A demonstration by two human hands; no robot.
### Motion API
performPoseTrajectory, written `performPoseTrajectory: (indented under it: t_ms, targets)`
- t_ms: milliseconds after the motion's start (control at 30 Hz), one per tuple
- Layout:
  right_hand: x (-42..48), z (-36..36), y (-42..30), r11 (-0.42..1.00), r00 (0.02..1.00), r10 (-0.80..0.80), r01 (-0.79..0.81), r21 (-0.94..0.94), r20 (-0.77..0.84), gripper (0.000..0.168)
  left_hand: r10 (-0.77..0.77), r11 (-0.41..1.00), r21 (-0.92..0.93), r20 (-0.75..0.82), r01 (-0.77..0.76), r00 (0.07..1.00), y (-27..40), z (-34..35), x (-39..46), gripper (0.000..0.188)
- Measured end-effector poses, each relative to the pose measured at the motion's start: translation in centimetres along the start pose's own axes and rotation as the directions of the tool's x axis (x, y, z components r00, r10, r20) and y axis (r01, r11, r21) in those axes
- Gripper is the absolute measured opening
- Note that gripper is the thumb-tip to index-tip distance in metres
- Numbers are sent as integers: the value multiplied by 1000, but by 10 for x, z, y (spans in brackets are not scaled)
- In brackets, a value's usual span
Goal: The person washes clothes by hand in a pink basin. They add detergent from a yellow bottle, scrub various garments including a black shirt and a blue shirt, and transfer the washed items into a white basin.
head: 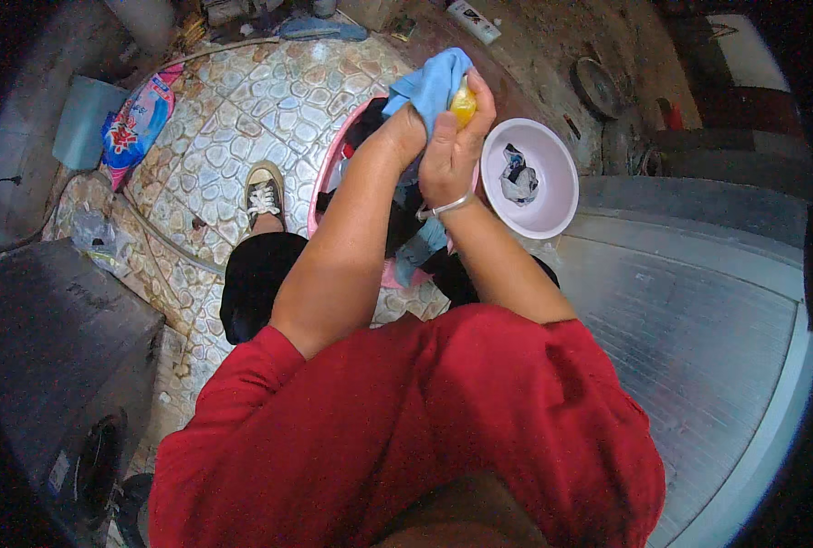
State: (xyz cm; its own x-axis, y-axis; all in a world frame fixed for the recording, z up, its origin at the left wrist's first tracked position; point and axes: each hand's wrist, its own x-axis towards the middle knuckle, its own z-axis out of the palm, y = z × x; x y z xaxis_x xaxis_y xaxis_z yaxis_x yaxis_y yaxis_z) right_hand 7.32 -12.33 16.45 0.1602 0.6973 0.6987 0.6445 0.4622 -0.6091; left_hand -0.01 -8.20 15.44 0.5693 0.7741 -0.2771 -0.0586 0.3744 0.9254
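Observation:
My left hand (407,134) holds up a light blue cloth (434,81), which covers its fingers. Against the cloth's right side, my right hand (457,147) grips a yellow bar (463,107) that looks like soap. A band circles my right wrist. Below both hands stands a pink basin (325,171) with dark clothes (403,222) in it, partly hidden by my forearms. A greyish-blue cloth (421,252) hangs over its near rim. Close to my right hand is a pale lavender basin (555,198) with a small crumpled grey and dark cloth (518,179) inside.
A blue and pink detergent bag (142,127) leans by a light blue bin (86,123) at the left. A hose (173,246) crosses the stone-patterned floor (228,103). Blue slippers (323,29) and a white bottle (473,22) lie at the far side. A large grey panel (673,329) fills the right.

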Motion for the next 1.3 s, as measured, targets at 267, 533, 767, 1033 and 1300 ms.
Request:
performPoseTrajectory:
  t_ms: [267,533,767,1033,1300]
  targets:
    - [2,-10,76,-54,160,885,-897,438,438,33,79,995,-61,-39,-82,996,-28,10,18,59]
    - [-6,-46,114,-176,333,650,-808,562,683,31,95,992,-66,-153,-106,984,16,-27,-2,59]
    - [12,-80,85,-73,328,445,-914,399,833,38,99,990,-84,-187,-116,977,0,-38,7,64]
    - [22,-97,76,160,270,466,-962,220,843,57,89,988,-111,-168,-109,982,-13,-37,19,69]
    - [8,-82,48,106,38,259,-994,10,965,65,199,980,35,-155,-196,968,-6,-27,21,73]
